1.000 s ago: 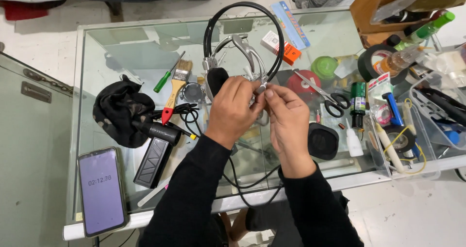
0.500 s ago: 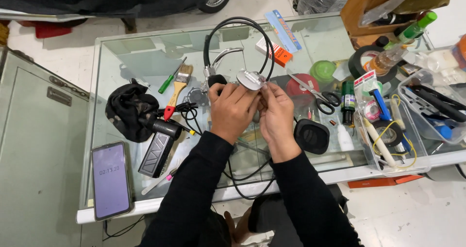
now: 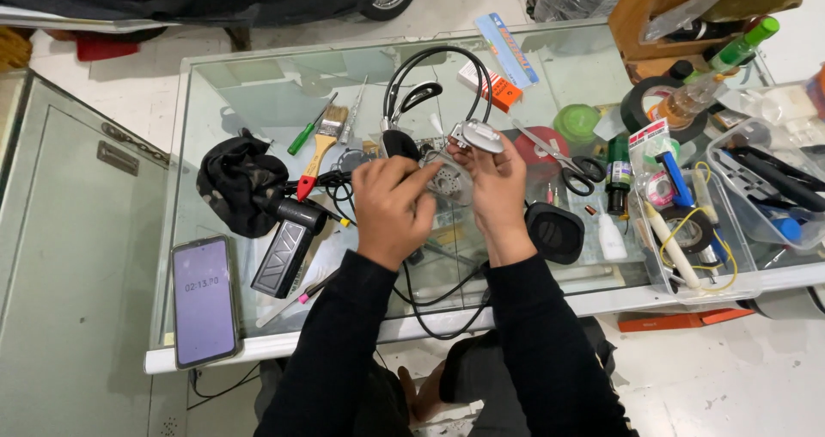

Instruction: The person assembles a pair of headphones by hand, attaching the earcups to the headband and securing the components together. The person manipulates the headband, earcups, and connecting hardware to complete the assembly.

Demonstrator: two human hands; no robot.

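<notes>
Headphones (image 3: 434, 85) sit at bench (image 3: 258, 110) centre, their silver earcup shell (image 3: 477, 134) pinched in the right hand (image 3: 498, 188). Left hand (image 3: 391, 209) has its grip closed on the round driver plate (image 3: 447, 182). Loose cable (image 3: 438, 304) trails toward six o'clock; I judge a tug could snag it and strain its attachment.

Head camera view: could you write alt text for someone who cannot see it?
Two hands in black sleeves, left hand and right hand, hold a headphone earcup over a cluttered glass table. Its headband arcs away; a phone, paintbrush and scissors lie nearby.
</notes>
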